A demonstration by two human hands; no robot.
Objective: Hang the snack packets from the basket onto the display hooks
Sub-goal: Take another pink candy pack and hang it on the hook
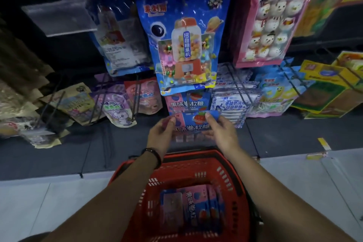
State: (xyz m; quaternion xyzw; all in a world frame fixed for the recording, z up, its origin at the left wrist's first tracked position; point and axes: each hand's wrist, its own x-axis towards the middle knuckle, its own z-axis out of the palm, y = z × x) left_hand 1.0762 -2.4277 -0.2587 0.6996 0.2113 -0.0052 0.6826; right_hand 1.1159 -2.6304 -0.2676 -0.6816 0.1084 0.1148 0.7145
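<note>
Pink-and-blue snack packet (193,124) is held up in front of the low display row, above the basket and just below a hanging twin packet (187,102) that reads 果味卷软糖. The held one carries the same print, blurred, with a red fruit graphic. Left hand (161,133) pinches its left edge and right hand (222,133) pinches the upper right corner, thumb on the front; both are clamped on the packet. Can't tell if it sits on a hook. Black wristband (153,155) on the left wrist. Below, a red plastic basket (241,182) on the floor holds more packets (194,206) of the same kind standing on edge, 果味卷软 legible. Right of the twin is a stack of white-and-blue packets (233,102) under dark wire hooks (238,84), text too blurred. Left of it are a pink packet (145,96) and a purple cartoon packet (115,108). Above hangs a big blue gumball-machine packet (184,45), labelled 扭趣糖果机. Upper right is a pink snowman-print packet (269,21), title unreadable. Yellow packets (324,86) far right. A clear plastic tag holder (59,17) upper left.
</note>
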